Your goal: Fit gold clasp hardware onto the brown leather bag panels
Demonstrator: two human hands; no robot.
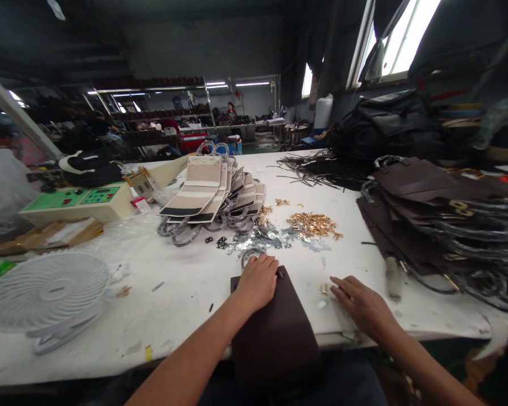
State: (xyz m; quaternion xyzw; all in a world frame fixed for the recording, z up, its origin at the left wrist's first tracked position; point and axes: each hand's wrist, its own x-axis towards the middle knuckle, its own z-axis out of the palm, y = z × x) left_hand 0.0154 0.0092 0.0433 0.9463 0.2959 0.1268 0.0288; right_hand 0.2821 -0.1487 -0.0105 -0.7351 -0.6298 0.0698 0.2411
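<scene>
A dark brown leather panel point(275, 332) lies over the table's front edge, with a plastic-wrapped handle point(252, 255) at its far end. My left hand point(258, 282) rests on the panel's far part, fingers bent over its top edge near a small dark tab. What the fingers hold, if anything, is hidden. To the right, my right hand point(359, 304) hovers low over the white table, fingers apart, its tips beside a few small gold pieces point(324, 288). Beyond the hands lie a heap of gold hardware point(313, 224) and scattered silver metal plates point(258, 238).
Beige panels with wrapped handles point(201, 189) are stacked at the back left. Dark brown bag pieces point(440, 214) pile up on the right. A white fan point(53, 290) and a green-topped machine point(80, 200) stand left. Black strips point(317, 169) lie at the back.
</scene>
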